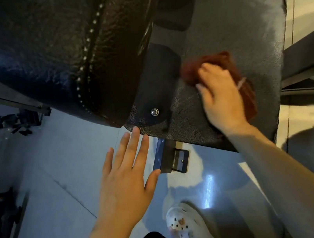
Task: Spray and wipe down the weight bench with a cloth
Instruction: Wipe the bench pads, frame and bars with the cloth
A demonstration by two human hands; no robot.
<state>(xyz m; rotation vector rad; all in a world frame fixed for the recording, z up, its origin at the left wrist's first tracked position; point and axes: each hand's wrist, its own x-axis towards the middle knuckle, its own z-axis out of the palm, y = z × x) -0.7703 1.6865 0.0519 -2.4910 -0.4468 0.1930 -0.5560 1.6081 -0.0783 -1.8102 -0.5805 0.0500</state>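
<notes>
Right hand (221,100) is pressing down on the red cloth (246,92), fingers bent over it — cloth is lying under and beyond the palm, on the textured black plate (229,25) beside the weight bench (37,45) pad. Left hand (126,177) is hovering w/ fingers spread, holding nothing, just short of the plate's edge.

The scene is dim, with cool bluish light on the floor (44,178) left of the right hand's grip (220,96) and warmer tones to its right. A bright streak of glare (208,191) lies on the floor below the grip. The cloth (223,61) under it is motion-blurred. Glossy padding (41,44) up-left shows soft sheen. Straight edges bow toward the frame's borders.
</notes>
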